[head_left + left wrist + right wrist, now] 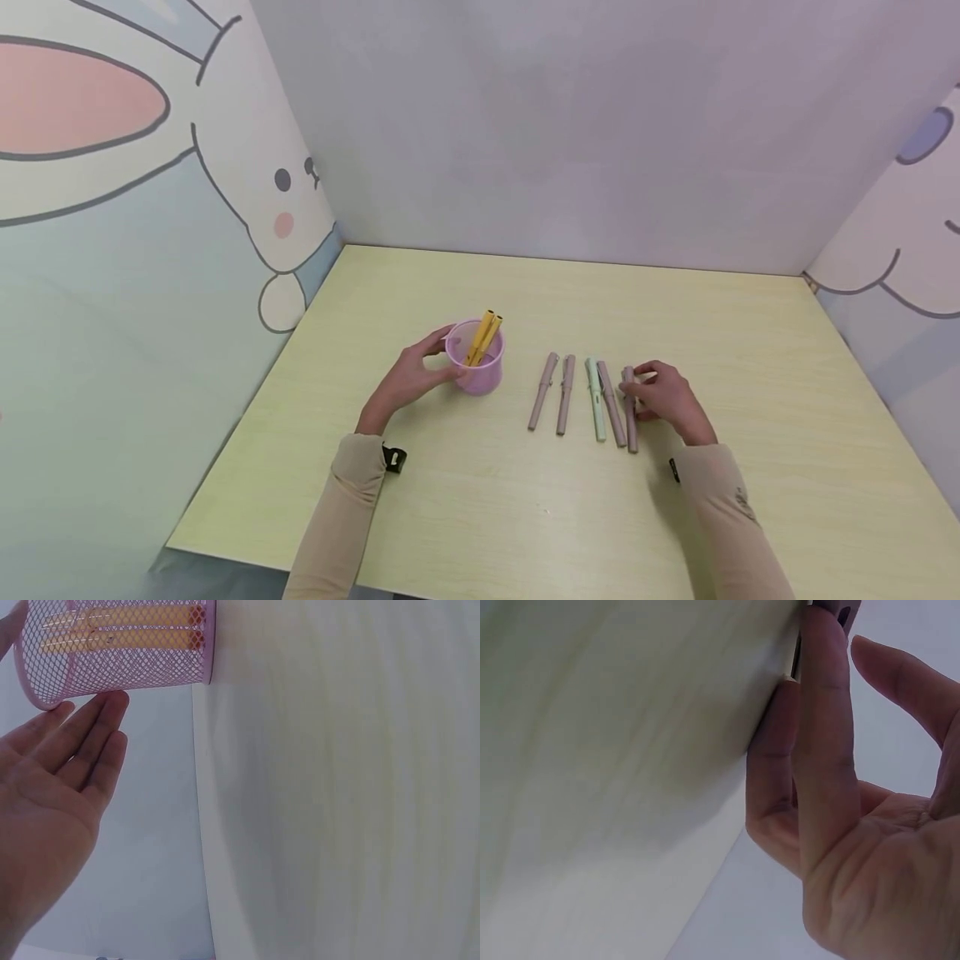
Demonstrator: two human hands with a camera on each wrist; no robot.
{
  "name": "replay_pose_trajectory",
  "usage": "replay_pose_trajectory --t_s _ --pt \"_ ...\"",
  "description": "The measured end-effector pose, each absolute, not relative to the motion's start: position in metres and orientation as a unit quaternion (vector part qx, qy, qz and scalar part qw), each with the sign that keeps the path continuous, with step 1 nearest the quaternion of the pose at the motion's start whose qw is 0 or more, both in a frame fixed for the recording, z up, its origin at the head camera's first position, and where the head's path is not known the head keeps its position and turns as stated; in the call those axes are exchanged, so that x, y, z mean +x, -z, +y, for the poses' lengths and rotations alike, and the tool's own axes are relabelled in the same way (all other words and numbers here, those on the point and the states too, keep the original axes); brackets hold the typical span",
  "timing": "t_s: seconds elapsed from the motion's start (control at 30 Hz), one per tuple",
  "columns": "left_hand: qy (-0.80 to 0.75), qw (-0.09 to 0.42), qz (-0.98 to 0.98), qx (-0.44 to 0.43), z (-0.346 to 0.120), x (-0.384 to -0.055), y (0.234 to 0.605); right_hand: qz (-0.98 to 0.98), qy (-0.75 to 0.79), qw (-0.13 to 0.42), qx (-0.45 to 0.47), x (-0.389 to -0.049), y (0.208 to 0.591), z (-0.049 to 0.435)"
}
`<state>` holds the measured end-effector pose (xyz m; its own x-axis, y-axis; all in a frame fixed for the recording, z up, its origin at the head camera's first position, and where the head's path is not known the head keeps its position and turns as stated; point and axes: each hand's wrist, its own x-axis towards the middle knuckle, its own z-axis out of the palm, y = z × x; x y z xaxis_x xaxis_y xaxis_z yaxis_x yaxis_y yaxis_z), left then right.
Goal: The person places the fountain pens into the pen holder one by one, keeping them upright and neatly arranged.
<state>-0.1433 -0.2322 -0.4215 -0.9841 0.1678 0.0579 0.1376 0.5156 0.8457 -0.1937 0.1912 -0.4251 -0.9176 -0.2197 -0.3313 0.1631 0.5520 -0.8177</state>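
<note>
Fingers of the left hand (pixel 412 379) are wrapped partway about the pink mesh cup (pixel 480 382), thumb on its near side and the rest behind, so I read that hand as holding it. Fingers of the right hand (pixel 671 396) bend in at the rightmost mauve pen (pixel 632 429), one tip against it and the thumb set a narrow gap from the other fingers in my wrist view; I cannot tell whether the pen is pinched.

Around them I see a plain back wall (pixel 562 125), a left wall (pixel 97 267) and a right wall (pixel 922 375) with cartoon drawings, then the pale yellow table (pixel 465 500). Two beige sleeves (pixel 341 508) come in from the near side.

The cup is upright, left of the row of pens and apart from it. Inside lean two yellow pens (pixel 479 337), side by side, tops above the rim.

Along the row, left to right, I count a first mauve pen (pixel 543 392), a second mauve pen (pixel 566 396), a mint pen (pixel 596 400), a third mauve pen (pixel 611 404) just beside it, and the one at the right hand.
</note>
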Motion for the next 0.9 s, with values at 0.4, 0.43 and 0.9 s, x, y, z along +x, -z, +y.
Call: replay_pose_trajectory --t_s 0.4,0.43,0.9 --pt "-0.488 0.008 0.867 0.097 -0.233 -0.144 0.422 0.880 0.431 0.198 -0.030 -0.195 0.423 0.189" --pt "-0.488 0.008 0.867 0.097 -0.233 -0.144 0.422 0.876 0.437 0.200 -0.028 -0.196 0.423 0.190" --pt "-0.488 0.004 0.867 0.101 -0.230 -0.144 0.423 0.818 0.541 0.192 -0.032 -0.197 0.430 0.205"
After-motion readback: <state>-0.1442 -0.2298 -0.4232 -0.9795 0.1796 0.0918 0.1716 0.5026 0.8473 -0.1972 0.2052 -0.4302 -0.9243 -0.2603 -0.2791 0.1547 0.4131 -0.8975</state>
